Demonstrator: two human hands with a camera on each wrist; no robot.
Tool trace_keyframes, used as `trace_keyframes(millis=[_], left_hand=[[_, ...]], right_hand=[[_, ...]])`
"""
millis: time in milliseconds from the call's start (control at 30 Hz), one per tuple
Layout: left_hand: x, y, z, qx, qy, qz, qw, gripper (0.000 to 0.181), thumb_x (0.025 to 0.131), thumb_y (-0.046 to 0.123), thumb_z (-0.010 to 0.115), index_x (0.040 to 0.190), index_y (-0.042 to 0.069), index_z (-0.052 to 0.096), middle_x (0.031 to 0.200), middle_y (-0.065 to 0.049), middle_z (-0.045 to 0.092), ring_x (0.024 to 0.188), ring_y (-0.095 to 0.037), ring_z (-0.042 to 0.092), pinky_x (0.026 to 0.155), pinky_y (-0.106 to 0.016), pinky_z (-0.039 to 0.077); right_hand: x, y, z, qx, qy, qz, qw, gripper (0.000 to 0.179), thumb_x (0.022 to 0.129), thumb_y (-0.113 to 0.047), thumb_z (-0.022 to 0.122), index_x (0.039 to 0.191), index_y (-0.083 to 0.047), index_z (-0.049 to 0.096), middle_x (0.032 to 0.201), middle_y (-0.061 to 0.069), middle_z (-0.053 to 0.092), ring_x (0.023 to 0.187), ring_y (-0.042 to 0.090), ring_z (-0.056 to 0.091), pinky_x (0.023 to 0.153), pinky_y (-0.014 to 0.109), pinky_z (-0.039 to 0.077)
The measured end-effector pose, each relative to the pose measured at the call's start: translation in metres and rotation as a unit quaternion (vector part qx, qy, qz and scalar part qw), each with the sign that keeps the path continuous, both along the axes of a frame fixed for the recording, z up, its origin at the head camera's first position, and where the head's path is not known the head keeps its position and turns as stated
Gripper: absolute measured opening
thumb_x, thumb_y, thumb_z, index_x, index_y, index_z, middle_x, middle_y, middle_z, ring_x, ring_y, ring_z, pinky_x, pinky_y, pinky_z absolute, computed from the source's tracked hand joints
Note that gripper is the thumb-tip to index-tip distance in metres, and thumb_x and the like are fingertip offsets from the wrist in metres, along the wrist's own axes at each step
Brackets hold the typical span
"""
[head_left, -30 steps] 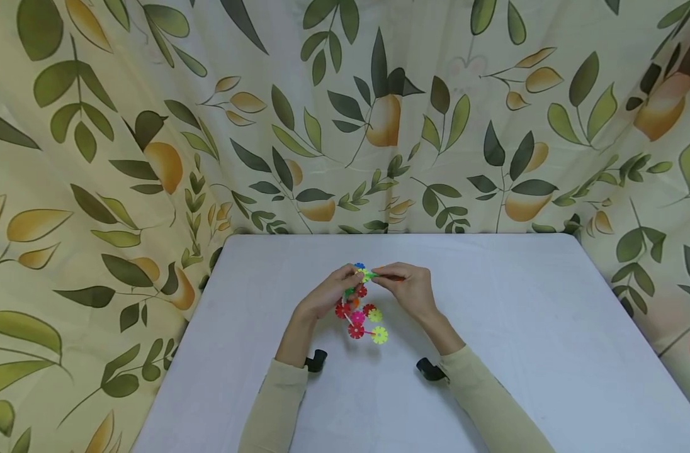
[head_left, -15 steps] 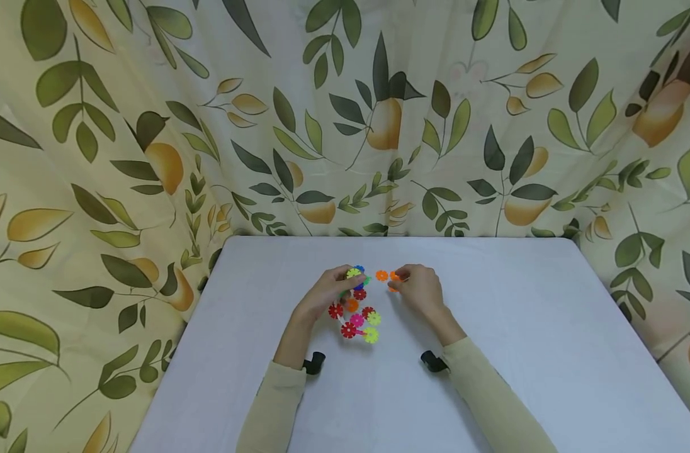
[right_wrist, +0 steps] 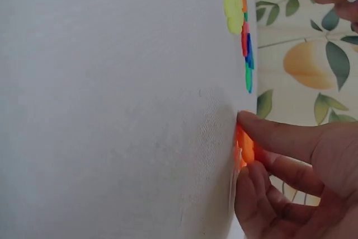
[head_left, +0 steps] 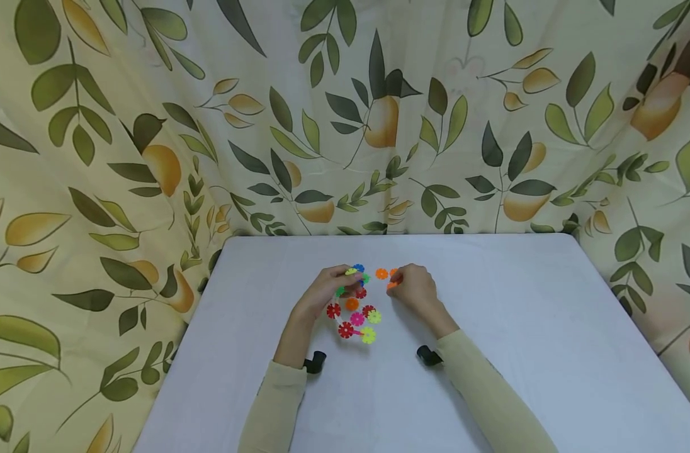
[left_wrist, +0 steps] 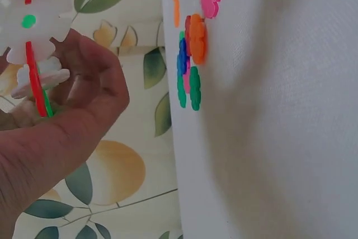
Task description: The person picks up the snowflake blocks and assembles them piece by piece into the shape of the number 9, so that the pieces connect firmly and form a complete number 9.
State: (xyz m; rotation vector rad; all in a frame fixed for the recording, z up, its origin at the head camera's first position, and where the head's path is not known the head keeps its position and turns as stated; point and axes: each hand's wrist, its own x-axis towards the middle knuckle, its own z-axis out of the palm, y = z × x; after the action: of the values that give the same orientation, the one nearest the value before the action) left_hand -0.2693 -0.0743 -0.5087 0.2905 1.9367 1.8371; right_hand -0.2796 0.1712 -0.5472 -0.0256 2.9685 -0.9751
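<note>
My left hand (head_left: 324, 290) holds up a chain of linked snowflake discs. In the left wrist view a white disc (left_wrist: 53, 4) of that chain is slotted with red discs seen edge-on, and the fingers curl behind it. A red disc (head_left: 345, 329) and a yellow disc (head_left: 368, 335) hang at the chain's near end. On the tabletop to the right, my right hand (head_left: 415, 288) pinches an orange disc (right_wrist: 246, 148) between thumb and fingers. Another orange disc (head_left: 381, 274) lies just left of those fingertips. The left fingers hide part of the chain.
Loose discs lie beneath and beside the held chain, among them an orange disc (head_left: 352, 304) and a pink disc (head_left: 357, 319). The white table (head_left: 492, 302) ends at a leaf-patterned curtain (head_left: 345, 113). Black wrist mounts (head_left: 429, 355) sit under the forearms.
My right hand has left the chain, moved right and down to the orange discs, and now pinches there. The chain's near end has shifted slightly left in my left hand.
</note>
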Motion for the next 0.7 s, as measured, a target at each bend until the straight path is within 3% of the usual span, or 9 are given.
trace_keyframes(millis=[133,233,333,400,533,600,700], left_hand=[[-0.001,-0.001,-0.001,0.004,-0.001,-0.004,1.0000,0.052,0.104,0.034,0.065,0.124,-0.014,0.061,0.098,-0.009,0.072,0.100,-0.036,0.063,0.090,-0.035,0.053],[-0.001,-0.001,-0.001,0.008,0.004,-0.013,0.9999,0.047,0.106,0.031,0.061,0.121,-0.014,0.060,0.092,-0.008,0.067,0.085,-0.027,0.059,0.079,-0.032,0.050],[-0.001,-0.001,0.000,0.015,0.004,-0.022,0.9996,0.039,0.108,0.028,0.056,0.111,-0.010,0.059,0.085,-0.006,0.059,0.075,-0.019,0.050,0.070,-0.029,0.045],[-0.001,-0.001,0.000,0.019,0.000,-0.024,0.9995,0.033,0.109,0.028,0.055,0.104,-0.004,0.058,0.082,-0.005,0.054,0.071,-0.016,0.046,0.067,-0.028,0.042],[-0.001,0.000,-0.001,0.023,-0.010,-0.028,0.9993,0.029,0.109,0.030,0.054,0.099,0.003,0.058,0.081,-0.004,0.051,0.071,-0.016,0.045,0.068,-0.030,0.041],[-0.001,0.000,0.000,0.023,-0.011,-0.032,0.9991,0.030,0.109,0.030,0.054,0.100,0.002,0.058,0.081,-0.004,0.050,0.072,-0.016,0.044,0.069,-0.032,0.040],[0.001,0.000,0.001,0.022,-0.011,-0.037,0.9990,0.028,0.109,0.030,0.054,0.101,0.003,0.057,0.081,-0.003,0.050,0.072,-0.016,0.044,0.070,-0.034,0.040]], right_hand=[[0.005,0.002,0.004,-0.032,0.001,0.003,0.9995,0.017,0.079,-0.014,0.090,0.089,-0.009,0.078,0.081,0.003,0.071,0.078,0.023,0.062,0.070,0.037,0.051],[0.008,0.003,0.009,-0.061,0.009,0.003,0.9981,0.015,0.080,-0.015,0.090,0.085,-0.009,0.077,0.077,0.001,0.071,0.074,0.021,0.063,0.066,0.034,0.049],[0.013,0.001,0.016,-0.118,0.001,0.011,0.9930,0.015,0.084,-0.017,0.089,0.089,-0.008,0.078,0.078,0.001,0.074,0.072,0.019,0.068,0.065,0.032,0.054],[0.015,-0.001,0.021,-0.180,-0.008,0.022,0.9834,0.017,0.086,-0.016,0.087,0.095,-0.005,0.079,0.084,0.005,0.076,0.073,0.021,0.073,0.069,0.034,0.060],[0.019,-0.005,0.034,-0.300,-0.022,0.044,0.9527,0.021,0.089,-0.013,0.084,0.104,0.001,0.078,0.095,0.014,0.078,0.080,0.028,0.078,0.075,0.042,0.063],[0.022,-0.006,0.040,-0.333,-0.027,0.052,0.9410,0.022,0.091,-0.012,0.082,0.106,0.003,0.078,0.098,0.017,0.078,0.081,0.030,0.078,0.075,0.042,0.063],[0.026,-0.008,0.048,-0.351,-0.028,0.054,0.9343,0.024,0.094,-0.014,0.080,0.109,0.004,0.078,0.102,0.018,0.078,0.082,0.031,0.078,0.073,0.037,0.063]])
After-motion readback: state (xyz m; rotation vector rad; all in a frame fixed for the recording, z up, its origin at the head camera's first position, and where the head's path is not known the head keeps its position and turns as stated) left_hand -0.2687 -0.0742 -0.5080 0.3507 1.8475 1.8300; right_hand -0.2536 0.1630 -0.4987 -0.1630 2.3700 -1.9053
